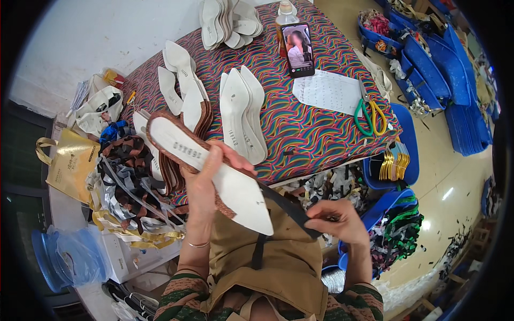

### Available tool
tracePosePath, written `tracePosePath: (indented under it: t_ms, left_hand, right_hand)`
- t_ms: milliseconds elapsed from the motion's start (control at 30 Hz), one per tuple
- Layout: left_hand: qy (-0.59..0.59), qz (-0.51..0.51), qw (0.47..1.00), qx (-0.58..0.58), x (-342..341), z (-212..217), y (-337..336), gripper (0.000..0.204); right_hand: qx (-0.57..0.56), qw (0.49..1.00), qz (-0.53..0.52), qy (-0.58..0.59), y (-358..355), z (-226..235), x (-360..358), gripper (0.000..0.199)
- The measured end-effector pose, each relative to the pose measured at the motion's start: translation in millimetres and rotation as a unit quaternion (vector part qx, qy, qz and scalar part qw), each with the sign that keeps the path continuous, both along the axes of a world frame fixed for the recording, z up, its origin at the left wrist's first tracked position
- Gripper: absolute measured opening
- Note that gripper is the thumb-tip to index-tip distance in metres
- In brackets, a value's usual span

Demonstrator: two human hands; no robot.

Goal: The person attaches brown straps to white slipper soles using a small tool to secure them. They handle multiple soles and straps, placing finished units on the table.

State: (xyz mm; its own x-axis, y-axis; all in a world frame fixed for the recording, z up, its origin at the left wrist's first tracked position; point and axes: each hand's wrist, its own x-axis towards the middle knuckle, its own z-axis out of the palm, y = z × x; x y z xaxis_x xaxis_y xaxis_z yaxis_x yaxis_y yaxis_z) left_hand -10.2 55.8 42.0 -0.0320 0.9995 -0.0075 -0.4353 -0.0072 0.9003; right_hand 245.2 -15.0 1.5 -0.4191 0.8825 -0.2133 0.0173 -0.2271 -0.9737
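Note:
My left hand is closed around the middle of a white pointed shoe insole with a brown glittery edge. Its pointed end tilts down toward my lap, over a brown apron. Between the bent fingers of my right hand is the end of a black strip. From there the strip runs up to the insole's right edge; whether it is fixed there I cannot tell. Just beyond my left hand, more brown-edged insoles lie in a stack, partly hidden by the held one.
On the patterned tablecloth lie white insole stacks, a paper sheet and scissors. A phone leans before a bottle. Strip scraps heap at left; blue bins stand at right.

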Motion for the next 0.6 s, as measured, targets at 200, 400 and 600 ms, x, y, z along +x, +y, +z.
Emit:
tracePosePath:
  t_ms: [200,400,600]
  left_hand:
    - [-0.033,0.040,0.998,-0.032,-18.1,-7.0,7.6,0.021]
    - [-0.083,0.130,0.987,-0.043,-61.2,-12.9,9.7,0.016]
    - [-0.175,0.142,0.970,-0.086,-53.6,-34.2,4.9,0.014]
  right_hand:
    - [-0.103,0.984,0.094,0.110,13.9,9.2,22.0,0.016]
    - [-0.059,0.990,0.053,-0.119,51.7,50.0,105.2,0.018]
    - [0.052,0.970,0.016,-0.237,121.3,120.5,134.4,0.017]
